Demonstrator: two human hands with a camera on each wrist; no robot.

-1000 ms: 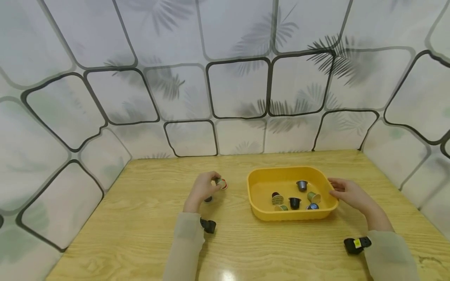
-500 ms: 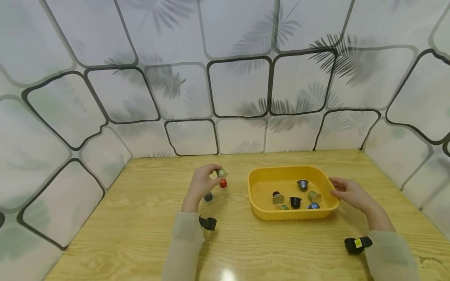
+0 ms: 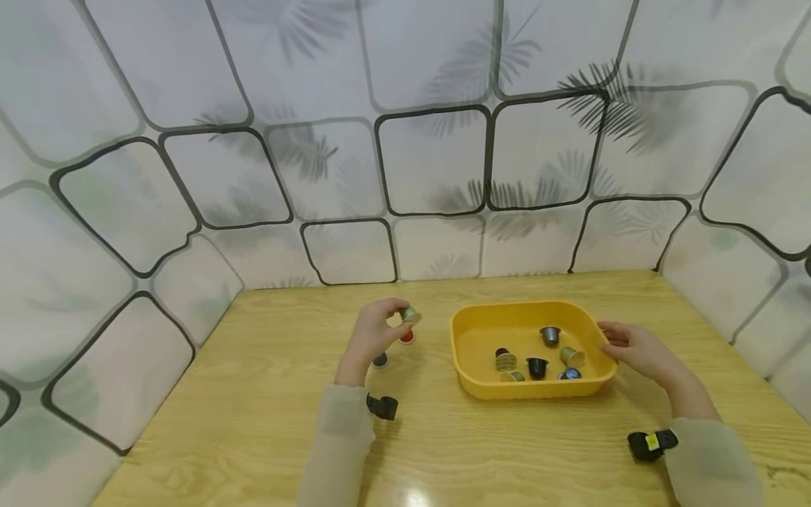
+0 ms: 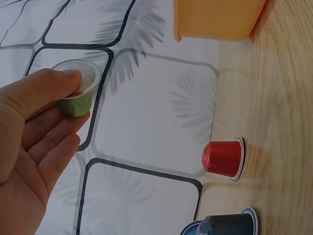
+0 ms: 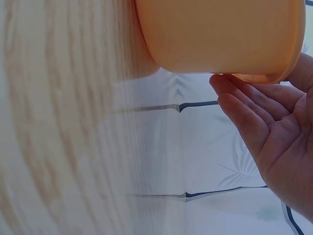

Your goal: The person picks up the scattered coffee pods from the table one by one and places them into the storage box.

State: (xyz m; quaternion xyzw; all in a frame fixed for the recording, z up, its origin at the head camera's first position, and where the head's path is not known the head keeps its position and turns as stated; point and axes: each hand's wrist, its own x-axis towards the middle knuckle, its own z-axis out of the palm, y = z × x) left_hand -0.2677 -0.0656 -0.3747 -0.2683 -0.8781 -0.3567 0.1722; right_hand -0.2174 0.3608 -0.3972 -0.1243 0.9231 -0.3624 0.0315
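Observation:
Between thumb and fingers my left hand (image 3: 372, 331) pinches a green coffee capsule (image 4: 76, 104), its pale foil lid under the thumb. The capsule is raised off the table, overlapping a red coffee capsule (image 4: 222, 158) in the head view. That red one stands lid-down on the wood. Nearer the wrist is a dark coffee capsule (image 3: 380, 360), with a blue capsule (image 4: 190, 228) partly hidden behind it in the left wrist view. At the right end of a yellow tray (image 3: 526, 391), my right hand (image 3: 641, 350) holds the rim, fingers against the outer wall, thumb mostly hidden by the rim.
Inside the tray lie several capsules, among them a grey one (image 3: 550, 336), a black one (image 3: 537, 367), a green one (image 3: 572, 357) and a blue one (image 3: 571, 374). Patterned cloth walls (image 3: 437, 162) enclose the back and sides of the wooden table (image 3: 494, 451).
My left hand has lifted the green capsule from beside the red one and moved it slightly right, uncovering the red and dark capsules. The right hand stays on the tray.

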